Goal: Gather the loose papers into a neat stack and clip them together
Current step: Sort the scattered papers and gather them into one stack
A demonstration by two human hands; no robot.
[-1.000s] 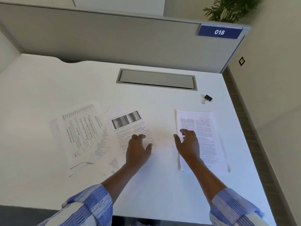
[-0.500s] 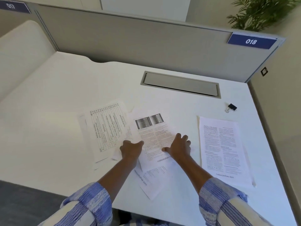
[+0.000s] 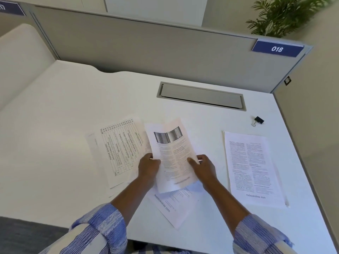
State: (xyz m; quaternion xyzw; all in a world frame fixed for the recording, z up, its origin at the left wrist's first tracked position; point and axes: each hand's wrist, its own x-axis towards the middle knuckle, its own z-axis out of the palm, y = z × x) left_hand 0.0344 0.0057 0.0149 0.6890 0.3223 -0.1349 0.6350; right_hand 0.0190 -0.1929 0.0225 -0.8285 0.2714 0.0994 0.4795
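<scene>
While bowed, sheet (image 3: 172,154) between both hands

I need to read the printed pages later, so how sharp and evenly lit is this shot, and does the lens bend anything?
Head view: soft daylight, no glare; the sheet with the photo, gripped by the left hand and right hand, has body text too blurred to read. The right-hand page shows only its large footer legibly. The wide lens tilts the partition; the plant is smeared.

Single head-worn view, looking forward and down, close over white desk (image 3: 55,134)
</scene>
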